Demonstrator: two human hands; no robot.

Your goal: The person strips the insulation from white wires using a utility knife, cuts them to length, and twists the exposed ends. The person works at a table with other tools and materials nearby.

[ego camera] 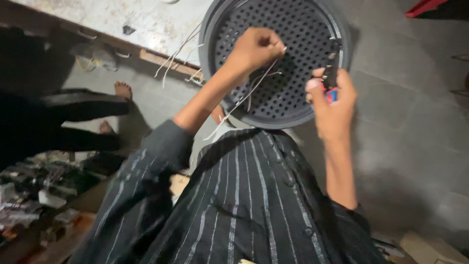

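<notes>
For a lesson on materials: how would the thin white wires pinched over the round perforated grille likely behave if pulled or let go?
The white wires curve and dangle below the left hand, so they are probably floppy and light. They cross the perforated grille, so they might snag in its holes. The right hand grips a small tool.

floor (pixel 415 122): grey tiles | worn pale tabletop (pixel 122 19) upper left | dim light

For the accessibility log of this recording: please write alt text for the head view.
A person in a dark striped shirt holds thin pale wires in the left hand and a dark hand tool in the right hand, against a round dark perforated grille. Another person's bare feet show at left.
</notes>
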